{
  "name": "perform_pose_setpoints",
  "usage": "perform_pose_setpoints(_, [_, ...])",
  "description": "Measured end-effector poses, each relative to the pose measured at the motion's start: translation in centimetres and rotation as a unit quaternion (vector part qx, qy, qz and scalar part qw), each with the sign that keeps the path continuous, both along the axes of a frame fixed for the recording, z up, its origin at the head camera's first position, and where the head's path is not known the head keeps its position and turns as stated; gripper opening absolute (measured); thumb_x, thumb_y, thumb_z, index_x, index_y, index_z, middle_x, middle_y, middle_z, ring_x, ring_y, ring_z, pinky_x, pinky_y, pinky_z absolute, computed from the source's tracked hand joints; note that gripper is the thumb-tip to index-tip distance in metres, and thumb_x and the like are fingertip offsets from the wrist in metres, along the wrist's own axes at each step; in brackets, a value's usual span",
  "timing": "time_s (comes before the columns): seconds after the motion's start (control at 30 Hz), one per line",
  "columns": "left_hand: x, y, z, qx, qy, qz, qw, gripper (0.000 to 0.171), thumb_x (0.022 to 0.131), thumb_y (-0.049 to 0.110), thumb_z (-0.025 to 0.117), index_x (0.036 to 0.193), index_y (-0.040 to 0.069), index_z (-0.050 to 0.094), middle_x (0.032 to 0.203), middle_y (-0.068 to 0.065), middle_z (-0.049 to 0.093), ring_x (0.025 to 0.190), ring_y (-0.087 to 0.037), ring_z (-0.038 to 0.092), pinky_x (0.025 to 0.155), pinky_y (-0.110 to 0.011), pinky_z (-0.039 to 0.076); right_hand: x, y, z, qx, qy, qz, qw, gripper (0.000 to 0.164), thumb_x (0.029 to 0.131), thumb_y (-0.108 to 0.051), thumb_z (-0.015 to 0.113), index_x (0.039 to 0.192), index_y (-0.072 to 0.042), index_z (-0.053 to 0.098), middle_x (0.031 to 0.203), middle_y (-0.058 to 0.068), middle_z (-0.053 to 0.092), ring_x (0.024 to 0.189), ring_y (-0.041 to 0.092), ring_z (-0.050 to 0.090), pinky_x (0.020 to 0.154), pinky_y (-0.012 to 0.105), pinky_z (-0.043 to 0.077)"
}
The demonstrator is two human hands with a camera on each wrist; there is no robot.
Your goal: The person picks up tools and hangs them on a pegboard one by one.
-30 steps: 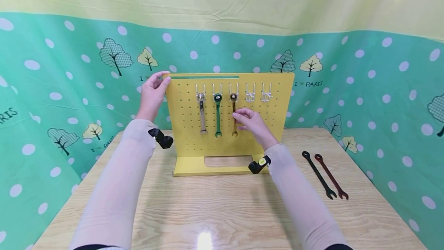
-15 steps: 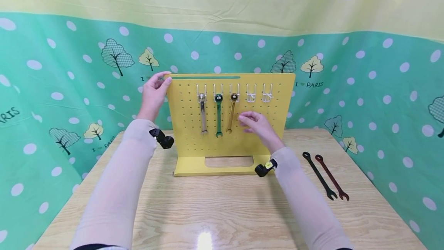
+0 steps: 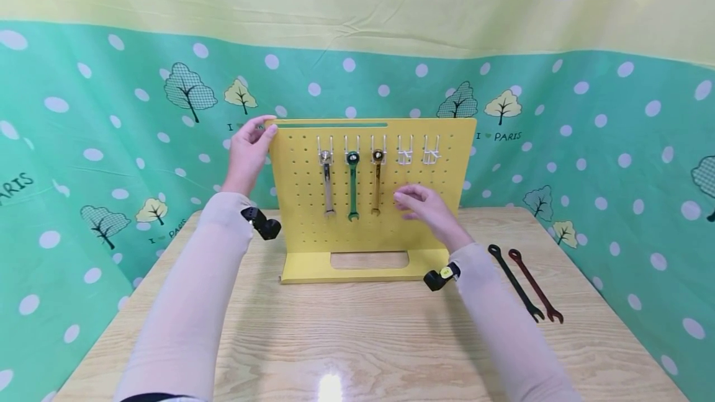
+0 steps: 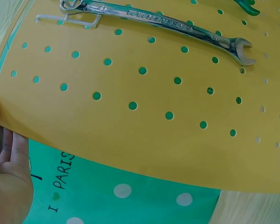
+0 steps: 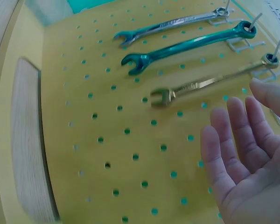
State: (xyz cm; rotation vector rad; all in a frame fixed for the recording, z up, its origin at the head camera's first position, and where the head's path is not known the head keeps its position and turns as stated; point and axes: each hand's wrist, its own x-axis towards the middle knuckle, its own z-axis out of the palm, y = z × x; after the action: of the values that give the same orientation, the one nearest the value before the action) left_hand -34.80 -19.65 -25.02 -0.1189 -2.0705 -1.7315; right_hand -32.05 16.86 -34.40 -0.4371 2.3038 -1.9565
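My left hand point(image 3: 249, 155) pinches the upper left corner of the yellow pegboard point(image 3: 318, 234), thumb in front and fingers behind. Three combination wrenches hang from white hooks: a silver wrench point(image 3: 328, 188), a green wrench point(image 3: 353, 188) and a gold wrench point(image 3: 377, 188). My right hand point(image 3: 427, 209) is just right of the gold wrench, apart from it, fingers loosely bent around nothing. In the right wrist view the gold wrench point(image 5: 210, 81) looks slightly blurred above the fingers. The silver wrench point(image 4: 177, 23) crosses the top of the left wrist view.
Two bare white hooks, one hook point(image 3: 404, 152) and another hook point(image 3: 431, 152), are right of the gold wrench. On the table point(image 3: 313, 334), at the right, lie a dark green wrench point(image 3: 516, 284) and a dark red wrench point(image 3: 536, 287). A patterned curtain point(image 3: 112, 141) surrounds the table.
My right hand has let go of the gold wrench and drawn back to the right. The wrench swung left at its lower end, then back to nearly vertical. My left hand stays put.
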Motion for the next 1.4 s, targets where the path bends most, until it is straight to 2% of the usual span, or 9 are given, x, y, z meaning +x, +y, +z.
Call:
perform_pose_setpoints(0.1, [0.1,0.0,0.0,-0.003,-0.001,0.002,1.0,0.043,0.098,0.043,0.061,0.135,0.023,0.062,0.117,-0.006,0.064,0.103,-0.02,0.061,0.091,-0.034,0.047,0.2,0.9,-0.2,0.022,0.0,-0.002,1.0,0.046,0.098,-0.034,0.067,0.128,-0.001,0.057,0.127,0.021,0.06,0.113,0.032,0.059,0.094,0.043,0.052])
perform_pose_setpoints(0.3, [0.2,-0.1,-0.1,-0.003,-0.004,0.004,1.0,0.039,0.098,0.043,0.061,0.133,0.026,0.063,0.117,-0.006,0.064,0.103,-0.019,0.061,0.09,-0.033,0.047,0.9,3.2,-1.2,0.048,-0.007,-0.007,0.999,0.05,0.1,-0.034,0.064,0.13,0.004,0.055,0.128,0.027,0.057,0.114,0.039,0.057,0.094,0.045,0.052])
perform_pose_setpoints(0.4, [0.1,-0.1,-0.1,-0.004,-0.003,0.004,1.0,0.04,0.098,0.043,0.061,0.134,0.026,0.063,0.116,-0.006,0.064,0.103,-0.019,0.061,0.088,-0.033,0.047,1.3,4.6,-1.6,0.072,-0.01,-0.011,0.997,0.051,0.1,-0.036,0.063,0.13,0.005,0.054,0.126,0.028,0.057,0.112,0.041,0.057,0.091,0.043,0.053])
perform_pose_setpoints(0.6, [0.1,-0.2,-0.1,-0.004,0.001,0.004,1.0,0.042,0.098,0.043,0.061,0.134,0.023,0.062,0.116,-0.006,0.064,0.102,-0.019,0.061,0.087,-0.032,0.047,2.2,7.5,-2.7,0.118,-0.025,0.003,0.993,0.053,0.101,-0.035,0.062,0.13,0.008,0.053,0.122,0.029,0.057,0.103,0.033,0.061,0.089,0.043,0.054])
perform_pose_setpoints(0.73, [0.0,-0.2,0.0,-0.005,0.002,0.004,1.0,0.042,0.098,0.042,0.061,0.135,0.022,0.062,0.116,-0.006,0.064,0.103,-0.019,0.061,0.089,-0.033,0.047,2.9,9.2,-3.4,0.135,-0.029,0.001,0.99,0.053,0.101,-0.035,0.062,0.13,0.008,0.052,0.118,0.025,0.059,0.098,0.028,0.062,0.088,0.044,0.054])
perform_pose_setpoints(0.9, [-0.1,-0.1,0.1,-0.003,0.0,0.003,1.0,0.038,0.098,0.042,0.062,0.132,0.027,0.064,0.117,-0.006,0.064,0.103,-0.019,0.061,0.092,-0.034,0.047,3.7,11.3,-4.1,0.151,-0.022,-0.01,0.988,0.05,0.102,-0.032,0.061,0.129,0.01,0.052,0.112,0.016,0.064,0.103,0.034,0.062,0.086,0.042,0.055])
perform_pose_setpoints(1.03, [-0.1,-0.1,0.1,-0.006,-0.003,0.009,0.9999,0.036,0.098,0.042,0.062,0.132,0.029,0.064,0.117,-0.005,0.065,0.103,-0.018,0.061,0.092,-0.034,0.047,4.4,13.1,-4.6,0.177,-0.018,-0.019,0.984,0.05,0.104,-0.031,0.058,0.131,0.011,0.051,0.114,0.016,0.064,0.103,0.034,0.062,0.085,0.04,0.056])
perform_pose_setpoints(1.2, [0.0,-0.1,0.0,-0.007,-0.002,0.007,0.9999,0.039,0.098,0.042,0.061,0.134,0.026,0.063,0.118,-0.007,0.064,0.104,-0.019,0.061,0.093,-0.035,0.046,5.2,15.6,-5.6,0.204,-0.032,-0.043,0.978,0.051,0.105,-0.032,0.055,0.132,0.01,0.051,0.118,0.02,0.063,0.102,0.029,0.062,0.083,0.037,0.056])
perform_pose_setpoints(1.4, [0.0,-0.1,0.0,0.003,-0.004,0.005,1.0,0.038,0.098,0.042,0.062,0.133,0.027,0.064,0.118,-0.006,0.065,0.104,-0.019,0.061,0.094,-0.038,0.045,5.6,18.1,-6.8,0.197,-0.05,-0.055,0.978,0.048,0.104,-0.03,0.057,0.127,0.012,0.052,0.104,0.014,0.063,0.093,0.024,0.062,0.083,0.04,0.056])
